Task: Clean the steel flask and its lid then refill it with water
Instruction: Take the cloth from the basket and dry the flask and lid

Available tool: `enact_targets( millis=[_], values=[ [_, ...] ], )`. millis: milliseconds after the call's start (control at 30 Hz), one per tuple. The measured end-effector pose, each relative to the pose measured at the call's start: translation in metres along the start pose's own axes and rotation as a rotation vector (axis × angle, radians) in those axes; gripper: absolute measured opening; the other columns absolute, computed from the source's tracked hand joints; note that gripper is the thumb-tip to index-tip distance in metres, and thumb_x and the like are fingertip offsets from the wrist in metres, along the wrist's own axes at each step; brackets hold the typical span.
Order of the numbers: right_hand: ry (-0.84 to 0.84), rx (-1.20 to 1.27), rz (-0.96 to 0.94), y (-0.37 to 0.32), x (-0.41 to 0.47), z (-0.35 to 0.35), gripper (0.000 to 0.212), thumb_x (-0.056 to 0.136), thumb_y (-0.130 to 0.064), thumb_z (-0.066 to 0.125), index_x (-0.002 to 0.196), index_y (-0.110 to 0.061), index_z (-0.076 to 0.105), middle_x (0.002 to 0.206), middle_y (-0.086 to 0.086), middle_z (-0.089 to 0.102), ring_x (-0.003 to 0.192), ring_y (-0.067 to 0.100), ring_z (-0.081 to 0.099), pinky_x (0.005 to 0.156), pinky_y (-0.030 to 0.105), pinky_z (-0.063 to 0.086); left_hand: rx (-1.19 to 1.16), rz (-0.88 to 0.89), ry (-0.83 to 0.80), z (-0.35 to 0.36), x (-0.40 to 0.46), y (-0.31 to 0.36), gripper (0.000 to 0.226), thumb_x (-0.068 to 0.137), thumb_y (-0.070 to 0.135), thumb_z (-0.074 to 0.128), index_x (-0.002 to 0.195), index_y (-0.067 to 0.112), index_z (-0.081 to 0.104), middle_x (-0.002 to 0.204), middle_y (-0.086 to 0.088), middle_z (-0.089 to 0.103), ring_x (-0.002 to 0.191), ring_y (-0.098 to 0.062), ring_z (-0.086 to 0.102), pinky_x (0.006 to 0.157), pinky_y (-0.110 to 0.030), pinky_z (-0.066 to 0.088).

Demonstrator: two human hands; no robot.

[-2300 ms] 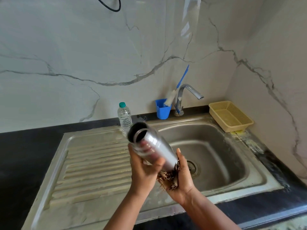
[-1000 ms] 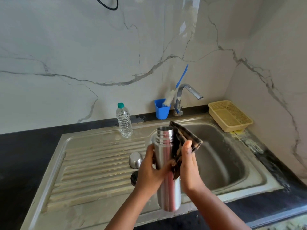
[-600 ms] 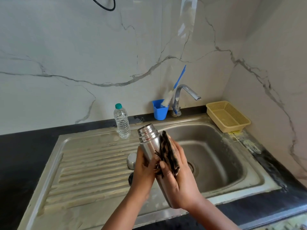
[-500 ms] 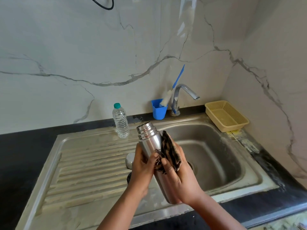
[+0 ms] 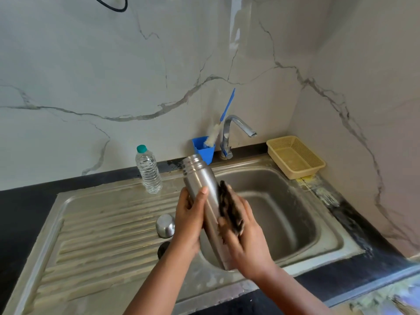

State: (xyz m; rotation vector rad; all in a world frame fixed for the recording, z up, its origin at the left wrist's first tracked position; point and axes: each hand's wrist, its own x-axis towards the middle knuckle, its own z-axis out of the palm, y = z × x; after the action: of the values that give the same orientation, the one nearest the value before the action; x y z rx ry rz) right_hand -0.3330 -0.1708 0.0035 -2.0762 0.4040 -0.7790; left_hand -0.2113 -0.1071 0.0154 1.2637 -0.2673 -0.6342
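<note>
The left hand (image 5: 189, 220) is gripping the steel flask (image 5: 205, 201) around its middle, thumb and fingers curled round it, and is holding it tilted over the near edge of the sink (image 5: 284, 223), mouth end pointing up and away. The right hand (image 5: 245, 235) is pressing a dark cloth (image 5: 229, 210) against the flask's right side, fingers wrapped over the cloth (the hand is a little blurred, so it is probably rubbing). The flask is open; its steel lid (image 5: 165, 225) is sitting dome-up on the draining board (image 5: 102, 228), just left of the left wrist, with a small dark cap (image 5: 164, 249) near it.

By my judgement the outside of the flask is being wiped now. Whether the inside or the lid is clean, I cannot tell. The refill is not yet done: the tap (image 5: 236, 130) is not running, and the water bottle (image 5: 148, 170) is standing capped at the back of the board.
</note>
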Motion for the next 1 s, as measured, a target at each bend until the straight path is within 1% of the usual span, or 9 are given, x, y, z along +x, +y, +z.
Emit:
enact_targets(
  millis=[100, 167, 267, 433, 500, 600, 700, 800, 1000],
  values=[
    [-0.015, -0.265, -0.187, 0.018, -0.016, -0.009, 0.071, 0.09, -0.042, 0.053, 0.154, -0.023, 0.029, 0.154, -0.001, 0.032, 0.134, 0.018, 0.043, 0.105, 0.035, 0.043, -0.072, -0.074, 0.121, 0.007, 0.013, 0.006, 0.042, 0.078, 0.05, 0.066, 0.111, 0.025, 0.059, 0.102, -0.007, 0.072, 0.092, -0.023, 0.07, 0.065, -0.034, 0.055],
    [0.011, -0.191, -0.194, 0.027, -0.022, -0.019, 0.069, 0.088, -0.038, 0.059, 0.152, -0.027, 0.034, 0.151, 0.002, 0.034, 0.135, 0.019, 0.042, 0.104, 0.038, 0.044, -0.111, -0.146, 0.202, 0.011, 0.022, 0.005, 0.038, 0.085, 0.052, 0.063, 0.113, 0.027, 0.057, 0.105, -0.006, 0.07, 0.095, -0.021, 0.068, 0.065, -0.033, 0.053],
    [0.159, -0.051, -0.2, 0.036, -0.016, -0.035, 0.069, 0.082, -0.028, 0.072, 0.145, -0.026, 0.044, 0.141, 0.01, 0.039, 0.137, 0.016, 0.041, 0.109, 0.025, 0.038, -0.206, -0.355, 0.265, 0.024, 0.027, -0.003, 0.054, 0.087, 0.06, 0.058, 0.126, 0.023, 0.053, 0.112, -0.01, 0.068, 0.1, -0.025, 0.066, 0.061, -0.033, 0.054],
    [0.241, -0.167, -0.274, 0.038, 0.015, -0.075, 0.068, 0.072, -0.031, 0.084, 0.131, -0.023, 0.052, 0.128, 0.01, 0.045, 0.124, 0.014, 0.049, 0.101, 0.022, 0.042, -0.354, -0.553, 0.202, 0.069, 0.026, -0.007, 0.059, 0.092, 0.059, 0.052, 0.124, 0.009, 0.051, 0.103, -0.018, 0.067, 0.092, -0.028, 0.067, 0.064, -0.041, 0.056],
    [0.21, -0.222, -0.243, 0.039, 0.032, -0.094, 0.06, 0.072, -0.029, 0.087, 0.124, -0.019, 0.059, 0.123, 0.005, 0.049, 0.117, 0.009, 0.053, 0.094, 0.017, 0.044, -0.274, -0.626, 0.112, 0.077, 0.031, -0.013, 0.075, 0.086, 0.068, 0.05, 0.127, 0.006, 0.051, 0.105, -0.021, 0.068, 0.093, -0.031, 0.069, 0.061, -0.044, 0.059],
    [0.188, -0.232, -0.099, 0.043, 0.059, -0.114, 0.058, 0.07, -0.033, 0.086, 0.121, -0.022, 0.062, 0.116, -0.003, 0.052, 0.106, 0.001, 0.055, 0.087, 0.012, 0.042, 0.016, -0.653, 0.067, 0.08, 0.037, -0.025, 0.09, 0.083, 0.08, 0.033, 0.141, 0.012, 0.043, 0.127, -0.022, 0.061, 0.104, -0.035, 0.066, 0.066, -0.05, 0.061],
    [0.149, -0.344, -0.014, 0.048, 0.083, -0.127, 0.057, 0.07, -0.041, 0.078, 0.122, -0.028, 0.06, 0.111, -0.007, 0.05, 0.099, 0.013, 0.057, 0.08, 0.024, 0.045, 0.061, -0.661, 0.164, 0.073, 0.039, -0.034, 0.091, 0.086, 0.079, 0.029, 0.149, 0.013, 0.035, 0.141, -0.021, 0.05, 0.117, -0.041, 0.059, 0.069, -0.054, 0.058],
    [0.107, -0.47, -0.058, 0.052, 0.095, -0.13, 0.057, 0.069, -0.045, 0.07, 0.123, -0.033, 0.057, 0.111, -0.006, 0.05, 0.101, 0.025, 0.056, 0.08, 0.037, 0.05, 0.018, -0.7, 0.165, 0.057, 0.041, -0.038, 0.085, 0.091, 0.072, 0.033, 0.147, 0.009, 0.037, 0.144, -0.022, 0.047, 0.124, -0.043, 0.054, 0.069, -0.056, 0.056],
    [0.086, -0.566, -0.093, 0.062, 0.097, -0.123, 0.055, 0.069, -0.04, 0.074, 0.121, -0.031, 0.059, 0.116, -0.002, 0.052, 0.097, 0.028, 0.05, 0.073, 0.04, 0.051, -0.06, -0.735, 0.158, 0.043, 0.034, -0.048, 0.066, 0.095, 0.057, 0.048, 0.135, 0.005, 0.048, 0.132, -0.023, 0.055, 0.116, -0.04, 0.059, 0.068, -0.055, 0.057]
  ],
)
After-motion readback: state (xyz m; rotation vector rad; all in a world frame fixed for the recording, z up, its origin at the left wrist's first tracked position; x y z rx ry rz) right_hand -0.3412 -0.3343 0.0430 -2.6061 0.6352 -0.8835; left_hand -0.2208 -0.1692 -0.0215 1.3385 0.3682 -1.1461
